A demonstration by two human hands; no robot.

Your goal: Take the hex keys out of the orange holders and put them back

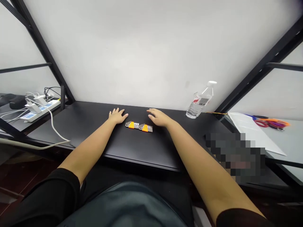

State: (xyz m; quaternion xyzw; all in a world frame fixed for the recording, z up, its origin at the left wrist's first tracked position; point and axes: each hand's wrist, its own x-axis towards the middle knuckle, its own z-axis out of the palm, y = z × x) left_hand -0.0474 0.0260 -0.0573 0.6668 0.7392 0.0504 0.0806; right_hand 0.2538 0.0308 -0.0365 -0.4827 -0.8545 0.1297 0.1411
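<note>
Two sets of hex keys in orange holders lie side by side on the black desk [142,148]. The left hex key set [132,125] and the right hex key set [145,127] are close together, their metal keys pointing sideways. My left hand [117,116] rests palm down just beyond the left set, fingers spread, holding nothing. Just past the right set is my right hand [158,117], its fingers stretched leftward and the thumb apart. Neither hand appears to grip anything.
A water bottle [200,100] stands by the wall at right. On the left, a power strip [41,110] holds chargers, and a white cable [53,126] trails onto the desk. Colourful scissors [267,123] and a white board [253,132] lie at right, near a pixelated patch.
</note>
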